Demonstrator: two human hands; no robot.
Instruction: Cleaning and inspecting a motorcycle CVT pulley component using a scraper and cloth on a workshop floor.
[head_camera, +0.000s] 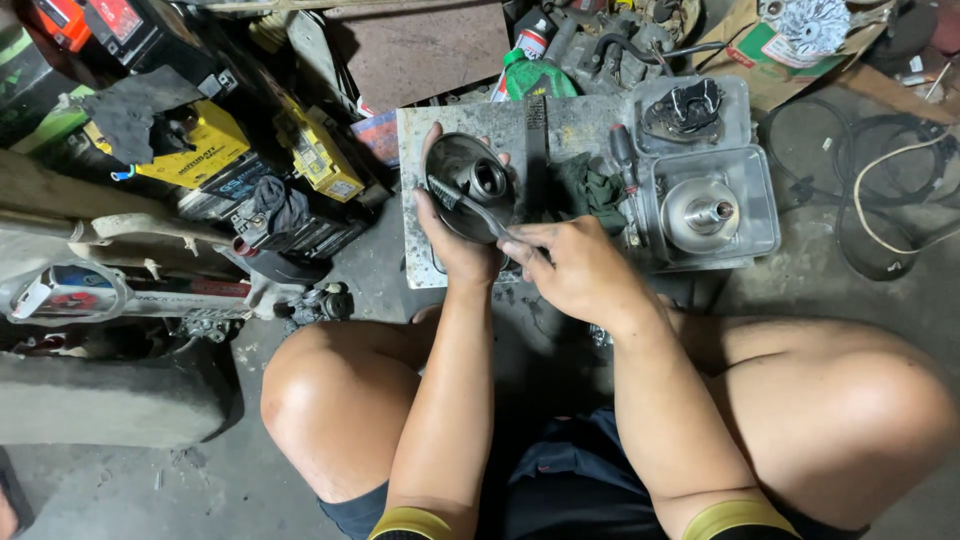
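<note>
My left hand (455, 235) cups a round grey metal pulley disc (470, 180) with a hollow hub at its middle, tilted toward me above a grey metal plate (415, 200). My right hand (575, 265) grips the handle of a thin brush-like tool (468, 205) whose dark tip lies across the disc's face. Both forearms reach forward between my bare knees.
A clear plastic tray (760, 215) at the right holds a metal bell-shaped part (700, 212) and a black part (688, 105). A dark green rag (590, 190), a screwdriver (622, 155) and a black belt (537, 150) lie on the plate. Yellow batteries (200, 150) and scrap crowd the left; cables (880, 200) coil at right.
</note>
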